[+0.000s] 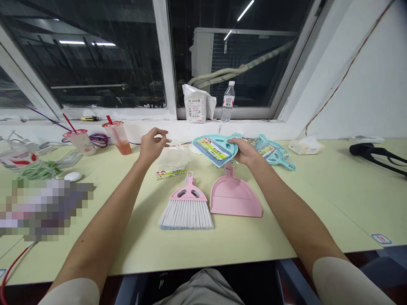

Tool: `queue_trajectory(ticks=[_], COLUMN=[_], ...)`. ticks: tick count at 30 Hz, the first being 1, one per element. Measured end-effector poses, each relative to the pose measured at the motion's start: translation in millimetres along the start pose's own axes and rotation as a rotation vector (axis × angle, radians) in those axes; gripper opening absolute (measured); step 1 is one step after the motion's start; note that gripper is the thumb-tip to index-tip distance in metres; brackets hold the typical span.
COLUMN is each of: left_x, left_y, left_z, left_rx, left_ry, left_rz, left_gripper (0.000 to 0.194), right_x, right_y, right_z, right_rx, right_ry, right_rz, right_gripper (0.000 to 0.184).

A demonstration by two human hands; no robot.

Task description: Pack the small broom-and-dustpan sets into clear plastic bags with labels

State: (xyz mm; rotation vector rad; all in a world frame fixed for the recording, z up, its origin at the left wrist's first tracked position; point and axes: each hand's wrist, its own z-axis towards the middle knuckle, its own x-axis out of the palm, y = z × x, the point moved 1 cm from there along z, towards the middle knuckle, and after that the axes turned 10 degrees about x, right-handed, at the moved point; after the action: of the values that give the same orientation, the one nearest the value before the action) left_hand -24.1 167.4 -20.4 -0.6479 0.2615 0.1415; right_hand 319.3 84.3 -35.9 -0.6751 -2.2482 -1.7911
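Bright, even overhead light falls on the pale green desk (241,241), and the left hand (151,146) casts only a soft shadow. Ceiling tube lights (87,42) reflect in the dark window glass (95,55). Wide-angle distortion slants the window frame (165,51), and pixelation obscures the lower left.

Right hand (243,151) grips a teal dustpan-and-brush set (214,150) at its right edge. Left hand (152,145) holds nothing, fingers pinched, just beside a clear plastic bag (174,156); contact hard to tell from this angle. Pink hand broom (187,206) and pink dustpan (234,195) lie side by side on the pale green desk (254,237), nearer the body than the grip. Second teal set (272,152) sits just right of the right hand.
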Motion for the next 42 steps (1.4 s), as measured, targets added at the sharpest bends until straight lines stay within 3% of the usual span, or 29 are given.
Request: queue_trajectory(ticks=[4, 7, 9, 12, 15, 17, 21, 24, 30, 33, 36, 39, 42], left_x=[15.2, 17.4, 15.9, 13.9, 14.5, 16.1, 19.3, 18.1, 4.6, -4.6, -5.7, 6.2, 23.1], left_y=[-45.0, -77.2, -97.4, -119.0, -124.7, -122.4, -119.4, -123.2, -122.9, -105.8, -80.8, -60.9, -50.8], left_z=[2.1, 2.3, 0.5, -6.2, -16.1, -21.3, -25.5, -24.1, -19.4, -13.5, -6.0, -2.3, -3.2], left_rx=[0.01, 0.019, 0.022, -0.007, -0.041, -0.039, -0.082, -0.177, -0.26, -0.407, -0.62, -0.761, -0.892], left_ry=[-0.129, -0.088, 0.036, 0.448, 0.88, 1.025, 1.144, 1.154, 1.277, 1.211, 0.893, 0.568, 0.485], left_rz=[-0.148, -0.179, -0.161, -0.038, 0.119, 0.16, 0.074, 0.001, -0.039, -0.036, -0.075, -0.344, -0.676], left_gripper=[0.011, 0.015, 0.015, 0.011, 0.007, 0.009, 0.008, 0.01, 0.013, 0.015, 0.011, 0.018, 0.022], right_x=[-12.9, -24.0, -30.0, -34.3, -32.9, -29.9, -23.0, -17.9, -5.6, 4.6, 18.0, 30.6, 38.7], right_y=[19.9, 34.3, 40.5, 43.3, 39.6, 35.5, 27.5, 22.0, 8.4, 1.2, -6.9, -16.7, -26.7], right_z=[-2.3, -6.0, -7.7, -8.1, -5.9, -3.7, -0.5, 0.1, -0.5, -3.9, -10.2, -16.0, -18.9], right_rx=[-0.069, -0.137, -0.162, -0.171, -0.15, -0.126, -0.095, -0.082, -0.033, 0.001, 0.036, 0.065, 0.077], right_ry=[-0.071, -0.129, -0.152, -0.157, -0.151, -0.137, -0.114, -0.101, -0.055, -0.025, 0.002, 0.03, 0.044], right_rz=[0.131, 0.202, 0.222, 0.22, 0.195, 0.172, 0.147, 0.126, 0.065, 0.075, 0.101, 0.125, 0.15], right_gripper=[0.01, 0.01, 0.01, 0.011, 0.011, 0.01, 0.01, 0.01, 0.011, 0.012, 0.014, 0.014, 0.013])
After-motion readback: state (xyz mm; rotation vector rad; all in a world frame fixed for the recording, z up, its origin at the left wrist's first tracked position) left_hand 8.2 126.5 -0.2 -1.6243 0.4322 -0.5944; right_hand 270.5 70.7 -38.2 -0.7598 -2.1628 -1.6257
